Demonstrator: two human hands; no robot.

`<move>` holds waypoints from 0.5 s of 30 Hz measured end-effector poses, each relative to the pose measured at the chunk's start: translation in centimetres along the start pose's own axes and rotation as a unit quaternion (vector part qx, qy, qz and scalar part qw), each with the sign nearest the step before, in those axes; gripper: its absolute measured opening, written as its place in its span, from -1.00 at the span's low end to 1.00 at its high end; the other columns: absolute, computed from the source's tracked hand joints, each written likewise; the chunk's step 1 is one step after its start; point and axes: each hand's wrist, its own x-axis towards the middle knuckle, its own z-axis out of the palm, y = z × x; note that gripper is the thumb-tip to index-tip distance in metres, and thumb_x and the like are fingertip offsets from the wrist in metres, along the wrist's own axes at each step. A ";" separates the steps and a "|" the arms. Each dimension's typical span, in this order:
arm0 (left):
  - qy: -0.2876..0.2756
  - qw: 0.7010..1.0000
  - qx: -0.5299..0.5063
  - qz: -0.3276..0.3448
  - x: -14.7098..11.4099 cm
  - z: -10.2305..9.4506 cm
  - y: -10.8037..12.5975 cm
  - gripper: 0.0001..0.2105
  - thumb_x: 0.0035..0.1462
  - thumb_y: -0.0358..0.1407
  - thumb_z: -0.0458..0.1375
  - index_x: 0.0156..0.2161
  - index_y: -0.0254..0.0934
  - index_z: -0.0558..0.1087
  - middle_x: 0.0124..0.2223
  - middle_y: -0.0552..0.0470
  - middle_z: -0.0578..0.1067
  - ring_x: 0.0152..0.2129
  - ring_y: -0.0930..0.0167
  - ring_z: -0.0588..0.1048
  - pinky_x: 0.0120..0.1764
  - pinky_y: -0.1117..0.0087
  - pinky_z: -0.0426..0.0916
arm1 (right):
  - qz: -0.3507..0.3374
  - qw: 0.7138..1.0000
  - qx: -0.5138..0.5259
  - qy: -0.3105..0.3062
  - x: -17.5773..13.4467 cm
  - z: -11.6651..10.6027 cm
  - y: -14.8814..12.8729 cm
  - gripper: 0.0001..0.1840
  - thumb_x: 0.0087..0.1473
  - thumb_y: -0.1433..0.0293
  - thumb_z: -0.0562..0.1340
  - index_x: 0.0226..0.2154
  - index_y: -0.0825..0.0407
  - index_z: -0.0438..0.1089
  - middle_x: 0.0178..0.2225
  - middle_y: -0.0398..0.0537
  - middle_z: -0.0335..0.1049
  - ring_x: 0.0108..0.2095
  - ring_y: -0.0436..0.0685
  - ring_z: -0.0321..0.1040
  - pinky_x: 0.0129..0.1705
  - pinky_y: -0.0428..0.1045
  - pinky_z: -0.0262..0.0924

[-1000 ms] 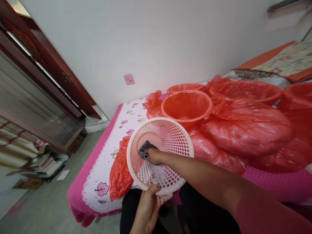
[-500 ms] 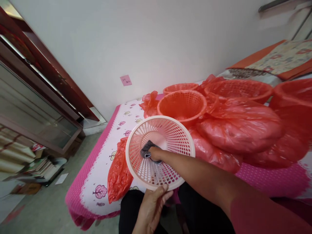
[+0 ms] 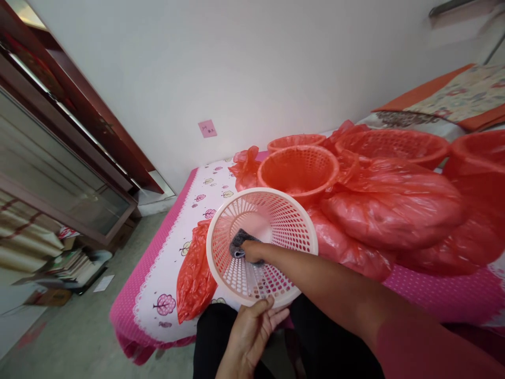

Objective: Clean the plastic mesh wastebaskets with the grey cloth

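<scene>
A pale pink plastic basket with a perforated wall is tilted toward me above my lap, at the bed's edge. My left hand grips its near rim, thumb on top and fingers underneath. Inside the basket, my right hand is closed on a dark grey cloth, which presses against the left inner wall. The fingers of that hand are mostly hidden by the cloth and the wrist. A crumpled red plastic bag lies on the bed just left of the basket.
Red baskets and full red plastic bags crowd the right side of the bed. Under them is a white and pink printed bedsheet. A wall stands behind; books are stacked low at the left.
The whole view has shifted slightly, so everything sits a little further right. Both hands keep their hold, and the cloth stays at nearly the same spot inside the basket.
</scene>
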 end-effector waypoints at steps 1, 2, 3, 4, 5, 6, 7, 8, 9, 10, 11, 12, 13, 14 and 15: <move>0.001 1.000 0.001 0.004 0.0 0.0 0.0 -0.47 0.03 -0.57 0.27 0.15 -0.48 0.38 -0.17 -0.26 0.65 -0.26 0.14 0.66 -0.14 0.15 0.56 | 0.004 1.000 -0.016 -0.014 -0.1 -0.2 -0.2 -0.65 -0.15 0.66 0.32 -0.22 0.21 0.56 -0.25 0.23 0.58 -0.24 0.33 0.50 -0.20 0.05 0.32; 0.002 1.000 0.001 0.007 -0.1 0.0 0.0 -0.46 0.03 -0.57 0.27 0.16 -0.47 0.37 -0.19 -0.24 0.65 -0.28 0.15 0.66 -0.15 0.16 0.56 | 0.006 0.999 -0.030 -0.027 -0.2 -0.5 -0.4 -0.64 -0.14 0.66 0.31 -0.20 0.22 0.56 -0.24 0.24 0.58 -0.24 0.33 0.50 -0.20 0.04 0.32; 0.001 1.000 0.001 0.008 -0.2 -0.1 0.0 -0.45 0.03 -0.58 0.27 0.17 -0.45 0.36 -0.20 -0.21 0.65 -0.29 0.16 0.66 -0.17 0.17 0.56 | 0.005 0.998 -0.041 -0.038 -0.3 -0.8 -0.6 -0.63 -0.14 0.66 0.30 -0.18 0.23 0.55 -0.22 0.24 0.58 -0.24 0.32 0.50 -0.21 0.04 0.31; 0.000 1.000 0.001 0.008 -0.2 -0.2 -0.1 -0.44 0.03 -0.58 0.26 0.18 -0.43 0.35 -0.20 -0.19 0.65 -0.29 0.18 0.66 -0.18 0.18 0.56 | 0.003 0.998 -0.049 -0.048 -0.6 -1.1 -0.9 -0.62 -0.12 0.65 0.29 -0.17 0.23 0.55 -0.22 0.24 0.58 -0.24 0.32 0.50 -0.22 0.03 0.31; 0.001 1.000 0.002 0.006 -0.3 -0.3 -0.1 -0.43 0.04 -0.58 0.25 0.19 -0.41 0.35 -0.20 -0.18 0.65 -0.30 0.19 0.66 -0.19 0.19 0.56 | -0.001 0.997 -0.054 -0.056 -0.9 -1.5 -1.2 -0.62 -0.11 0.65 0.29 -0.15 0.23 0.54 -0.21 0.24 0.58 -0.24 0.31 0.50 -0.24 0.01 0.31; 0.004 1.000 0.004 0.004 -0.3 -0.4 -0.1 -0.43 0.04 -0.58 0.25 0.19 -0.40 0.34 -0.20 -0.17 0.65 -0.30 0.20 0.66 -0.20 0.21 0.57 | -0.007 0.996 -0.057 -0.063 -1.2 -1.9 -1.4 -0.61 -0.10 0.63 0.29 -0.14 0.23 0.54 -0.19 0.24 0.58 -0.23 0.31 0.50 -0.25 0.00 0.30; 0.008 1.000 0.006 0.003 -0.3 -0.4 0.0 -0.44 0.05 -0.59 0.24 0.19 -0.41 0.35 -0.21 -0.17 0.65 -0.31 0.21 0.66 -0.22 0.22 0.57 | -0.016 0.996 -0.058 -0.067 -1.6 -2.3 -1.7 -0.61 -0.09 0.62 0.28 -0.12 0.23 0.53 -0.17 0.24 0.57 -0.22 0.30 0.51 -0.25 -0.01 0.30; 0.011 1.000 0.007 0.003 -0.3 -0.5 0.0 -0.45 0.05 -0.59 0.24 0.18 -0.42 0.35 -0.22 -0.17 0.65 -0.32 0.22 0.65 -0.23 0.23 0.57 | -0.026 0.995 -0.057 -0.071 -2.0 -2.7 -2.0 -0.60 -0.07 0.61 0.28 -0.11 0.23 0.52 -0.14 0.25 0.57 -0.20 0.30 0.51 -0.26 -0.02 0.29; 0.014 1.000 0.007 0.004 -0.2 -0.6 0.1 -0.46 0.05 -0.59 0.24 0.17 -0.44 0.36 -0.22 -0.18 0.65 -0.33 0.22 0.65 -0.24 0.23 0.57 | -0.036 0.995 -0.055 -0.076 -2.3 -3.1 -2.2 -0.60 -0.07 0.60 0.27 -0.10 0.23 0.52 -0.13 0.25 0.57 -0.19 0.29 0.51 -0.26 -0.03 0.28; 0.015 1.000 0.007 0.005 -0.2 -0.6 0.1 -0.47 0.04 -0.59 0.24 0.16 -0.45 0.37 -0.23 -0.18 0.65 -0.33 0.22 0.65 -0.24 0.23 0.57 | -0.046 0.994 -0.052 -0.082 -2.7 -3.5 -2.4 -0.60 -0.07 0.59 0.27 -0.10 0.22 0.52 -0.12 0.24 0.57 -0.19 0.29 0.51 -0.27 -0.03 0.28; 0.015 1.000 0.006 0.005 -0.1 -0.6 0.2 -0.48 0.03 -0.60 0.24 0.15 -0.46 0.38 -0.24 -0.18 0.65 -0.34 0.22 0.65 -0.25 0.23 0.57 | -0.054 0.994 -0.048 -0.088 -3.0 -3.9 -2.6 -0.59 -0.08 0.59 0.27 -0.10 0.22 0.53 -0.12 0.23 0.57 -0.20 0.29 0.51 -0.29 -0.03 0.27; 0.015 1.000 0.005 0.005 -0.1 -0.5 0.3 -0.48 0.03 -0.60 0.24 0.14 -0.47 0.39 -0.24 -0.19 0.65 -0.34 0.21 0.65 -0.25 0.24 0.57 | -0.059 0.993 -0.043 -0.095 -3.4 -4.3 -2.8 -0.59 -0.09 0.59 0.27 -0.11 0.22 0.53 -0.14 0.23 0.58 -0.23 0.28 0.52 -0.32 -0.03 0.27; 0.014 1.000 0.005 0.004 -0.1 -0.5 0.4 -0.49 0.02 -0.60 0.24 0.13 -0.47 0.39 -0.23 -0.19 0.65 -0.33 0.21 0.65 -0.25 0.24 0.57 | -0.063 0.992 -0.036 -0.101 -3.7 -4.6 -2.9 -0.59 -0.11 0.58 0.28 -0.12 0.23 0.54 -0.16 0.22 0.58 -0.25 0.28 0.52 -0.34 -0.04 0.26; 0.012 1.000 0.006 0.004 -0.1 -0.4 0.5 -0.48 0.02 -0.60 0.24 0.14 -0.47 0.39 -0.23 -0.20 0.65 -0.33 0.21 0.65 -0.26 0.25 0.57 | -0.067 0.992 -0.028 -0.104 -4.0 -5.0 -3.0 -0.60 -0.12 0.58 0.28 -0.14 0.22 0.54 -0.17 0.21 0.59 -0.26 0.27 0.52 -0.35 -0.04 0.25; 0.011 1.000 0.008 0.005 0.0 -0.4 0.5 -0.48 0.02 -0.59 0.24 0.14 -0.46 0.38 -0.22 -0.20 0.65 -0.34 0.22 0.65 -0.26 0.25 0.57 | -0.069 0.992 -0.018 -0.106 -4.4 -5.3 -3.2 -0.62 -0.13 0.57 0.29 -0.16 0.21 0.55 -0.18 0.19 0.59 -0.27 0.25 0.52 -0.36 -0.05 0.25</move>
